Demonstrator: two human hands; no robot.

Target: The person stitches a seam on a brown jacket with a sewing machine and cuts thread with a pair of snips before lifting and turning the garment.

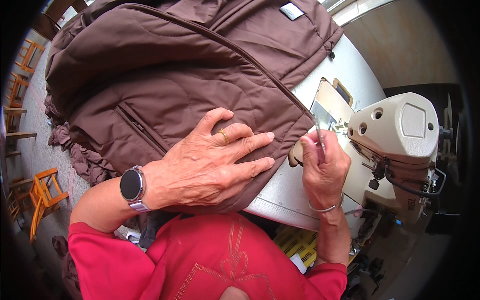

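Note:
A brown quilted jacket (210, 86) lies spread across the sewing table, its long zipper edge running down to a bottom corner. My left hand (210, 165) rests palm down on the jacket near its hem, fingers spread, gripping nothing. My right hand (326, 165) is closed around a slim pointed metal tool (320, 133). The tool's tip is at the jacket's front corner; its exact kind is partly hidden by my fingers. Just beyond that hand stands the head of an industrial sewing machine (393, 127), its needle area close to the jacket corner.
The sewing table (277, 202) has a printed ruler along its front edge. A drawstring toggle (331, 54) hangs from the jacket hem. Below the table is a yellow plastic basket (298, 245). Wooden stools (47, 191) and brown fabric (88, 163) are at the left.

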